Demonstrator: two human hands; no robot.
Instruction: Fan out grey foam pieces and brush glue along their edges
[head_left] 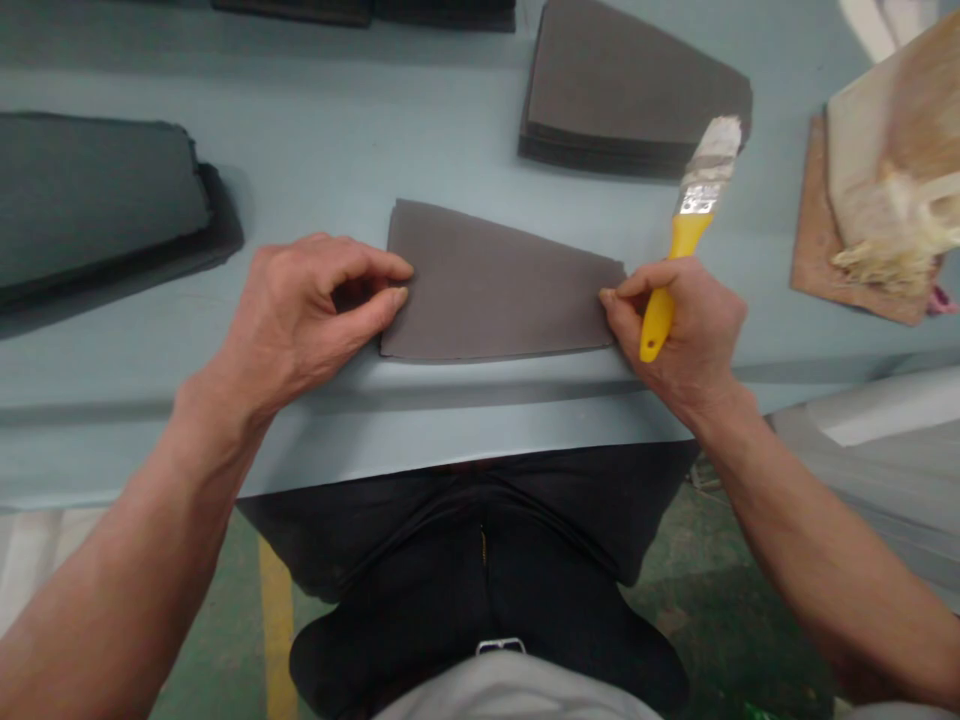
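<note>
A: Main thing, quick: where was it?
B: Gray panel (499,285), flat on the pale blue table (450,130), close to the near edge, in front of the person. Wide end left, narrow end right.

A: Left hand?
B: Left hand (300,305) was at the wide end, thumb and forefinger tips over the edge, narrow gap between them. Couldn't tell from where I stood if they pinched it.

A: Right?
B: Right hand (686,325) had the brush (684,235), yellow handle gripped in the fingers, pale bristles pointing up and away. Thumb and forefinger tips met at the panel's narrow end too.

A: Around that?
B: Gray stack (634,85) behind, toward the right, similar tapered shape; the bristles overlapped its corner in my line of sight. Dark stack (97,200) lay left, beyond the left hand, edges uneven.

A: Far right?
B: Pale container (862,150), stained, yellowish crust at its base, on a brown board (814,220). More dark pieces (442,12) sat at the far side, partly cut off.
</note>
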